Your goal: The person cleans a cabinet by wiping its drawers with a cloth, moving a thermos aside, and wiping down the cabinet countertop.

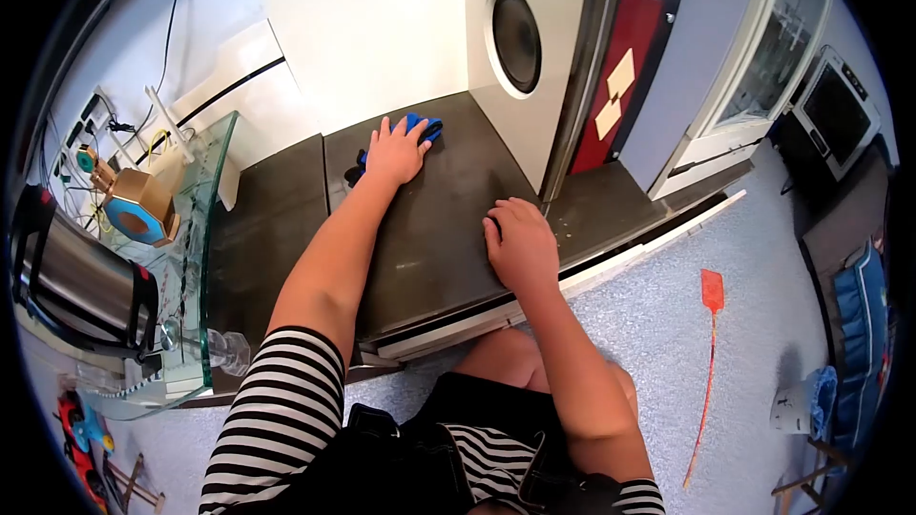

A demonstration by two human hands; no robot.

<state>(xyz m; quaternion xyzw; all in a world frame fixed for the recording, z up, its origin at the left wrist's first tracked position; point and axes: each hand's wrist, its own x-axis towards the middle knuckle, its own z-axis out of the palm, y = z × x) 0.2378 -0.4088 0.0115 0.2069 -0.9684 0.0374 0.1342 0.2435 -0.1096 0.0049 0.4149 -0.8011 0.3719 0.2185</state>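
My left hand [395, 154] reaches far forward over a dark, low cabinet top [434, 238]. It presses on a bunched blue and black cloth [431, 129], whose ends stick out past the fingers and beside the wrist. Much of the cloth is hidden under the palm. Nearer the front edge, my right hand [525, 243] rests on the same dark surface, with thumb and fingers apart and slightly bent. Nothing shows in it.
On the left, a glass shelf [218, 229] carries a steel kettle [81, 272] and a gold octagonal object [140, 207]. A white speaker-like box [520, 43] stands behind. An orange fly swatter [712, 291] and a small bin [800, 408] are on the floor at right.
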